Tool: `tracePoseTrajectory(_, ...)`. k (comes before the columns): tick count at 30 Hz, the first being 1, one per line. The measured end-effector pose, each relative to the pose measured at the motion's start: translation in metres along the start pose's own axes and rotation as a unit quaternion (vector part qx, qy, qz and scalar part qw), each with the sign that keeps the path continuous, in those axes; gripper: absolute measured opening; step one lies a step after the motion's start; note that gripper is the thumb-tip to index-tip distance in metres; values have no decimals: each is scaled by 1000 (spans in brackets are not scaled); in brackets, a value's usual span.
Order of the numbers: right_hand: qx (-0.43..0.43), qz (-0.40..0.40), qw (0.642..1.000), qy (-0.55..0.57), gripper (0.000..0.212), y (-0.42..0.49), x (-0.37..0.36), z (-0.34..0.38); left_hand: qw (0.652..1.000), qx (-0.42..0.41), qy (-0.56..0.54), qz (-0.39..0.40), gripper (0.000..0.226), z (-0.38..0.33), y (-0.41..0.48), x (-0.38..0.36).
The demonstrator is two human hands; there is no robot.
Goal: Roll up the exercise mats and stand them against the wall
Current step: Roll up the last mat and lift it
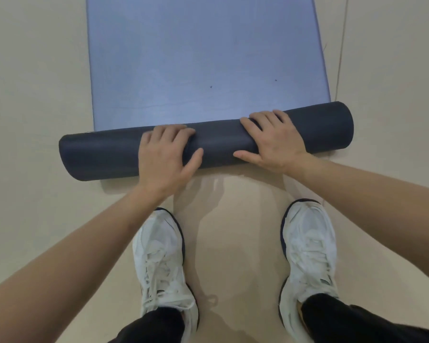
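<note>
mat (203, 58): is lying on the floor, with its near end wound into a roll and the rest stretching flat away from the person, running out of the top of the view.
flat part: is showing a pale blue-lilac upper face, smooth with a faint sheen, a few faint scuff lines and two tiny dark specks not far from the roll.
roll (97, 154): is showing the mat's dark slate-blue underside, matte and finely textured; it is lying crosswise and slightly slanted, its right end farther from the person than its left, and both ends are sticking out a little past the flat part's side edges.
left grip (166, 154): is clasping the roll a little left of its middle, fingers curving over the top and down the far side, thumb splaying along the near face.
right grip (273, 142): is clasping the roll right of its middle, fingers bending over the top with the tips reaching the line where roll meets flat part, thumb pointing left along the near face.
floor (35, 70): beige and smooth, is carrying the mat; a thin seam (342, 45) is running beside the mat's right edge.
left shoe (161, 256), right shoe (310, 243): white laced trainers with dark soles are standing apart, near the roll on the person's side.
trousers (357, 323): dark cuffs are covering the ankles.
</note>
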State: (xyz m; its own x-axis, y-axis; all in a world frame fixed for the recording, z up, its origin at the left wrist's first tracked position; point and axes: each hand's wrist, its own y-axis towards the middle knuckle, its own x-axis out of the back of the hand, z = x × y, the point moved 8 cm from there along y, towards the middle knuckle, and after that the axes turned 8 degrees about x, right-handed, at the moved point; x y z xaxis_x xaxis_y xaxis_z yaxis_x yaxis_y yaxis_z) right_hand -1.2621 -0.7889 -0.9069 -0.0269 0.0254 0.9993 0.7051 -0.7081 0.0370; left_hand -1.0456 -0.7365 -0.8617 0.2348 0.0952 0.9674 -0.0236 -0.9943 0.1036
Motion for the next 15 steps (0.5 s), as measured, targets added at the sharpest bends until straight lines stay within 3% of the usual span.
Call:
tracePoseTrajectory(7,-12,81,996,29,85,28,8,-15,992,-15,81,94,101,-7,-6,-36)
tracePoseTrajectory(12,-41,162,982,86,84,54,13,-30,990,-33,84,104,108,7,31,-38)
tracePoseTrajectory(15,-58,103,991,64,87,52,26,-31,990,-29,75,113,109,11,45,-38)
